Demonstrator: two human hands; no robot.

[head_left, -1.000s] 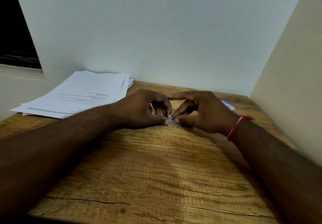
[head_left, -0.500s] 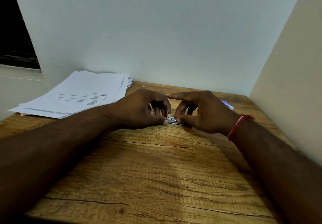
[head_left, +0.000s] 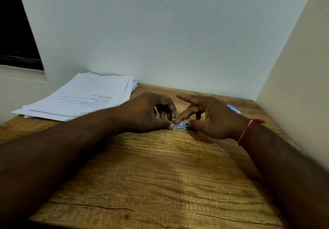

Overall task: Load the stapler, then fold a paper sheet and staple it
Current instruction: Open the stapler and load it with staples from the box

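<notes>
A wooden counter (head_left: 160, 184) with a strong brown grain and dark cracks fills the lower view. It sits in a corner: a plain pale wall (head_left: 160, 32) runs along its far edge, and a cream side wall (head_left: 299, 79) closes the right. At upper left, a dark window (head_left: 16, 32) sits above a pale sill (head_left: 19, 73). The light is dim and even.
</notes>
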